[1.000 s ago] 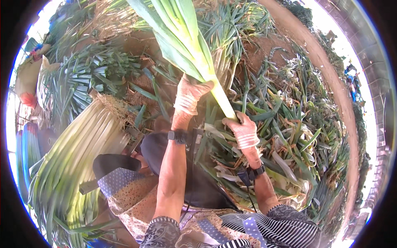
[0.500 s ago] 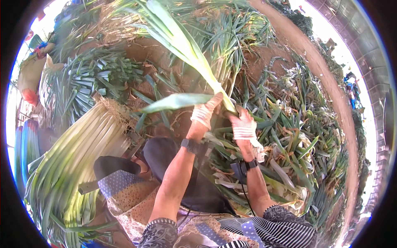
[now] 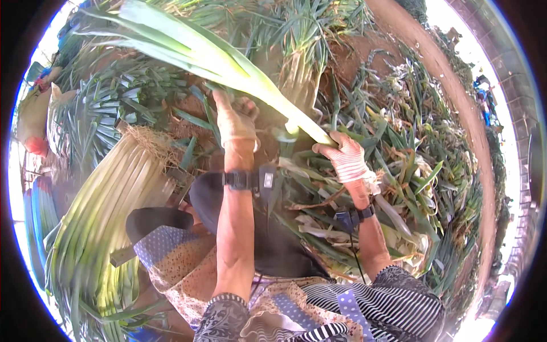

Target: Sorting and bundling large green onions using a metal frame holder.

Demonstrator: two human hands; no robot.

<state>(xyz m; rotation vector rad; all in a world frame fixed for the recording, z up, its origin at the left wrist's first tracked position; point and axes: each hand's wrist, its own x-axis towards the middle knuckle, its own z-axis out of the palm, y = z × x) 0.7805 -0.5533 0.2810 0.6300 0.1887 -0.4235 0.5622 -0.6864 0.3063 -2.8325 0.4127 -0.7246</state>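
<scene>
A long leek (image 3: pixel 256 85) slants up and to the left across the middle, its broad green leaves at the upper left. My right hand (image 3: pixel 346 158), in a whitish striped glove with bare fingertips, grips its pale root end. Just below the leafy part is my left hand (image 3: pixel 235 119), similarly wrapped, one finger stretched out and the others bent; I make out nothing held in it. A blurred greenish piece (image 3: pixel 286 135) hangs under the leek's stem.
Cleaned leeks (image 3: pixel 108 199) lie stacked at the left, roots toward the middle. Stripped leaves (image 3: pixel 410 188) pile up at the right. More leeks (image 3: pixel 302 68) stand beyond, near bare soil (image 3: pixel 356 54). A dirt path (image 3: pixel 439 74) curves along the right.
My left hand has come off the leek's lower stem and moved left and up; the loose leaf at it no longer sticks out leftward. The leek has tilted further left, and my right hand has shifted right.
</scene>
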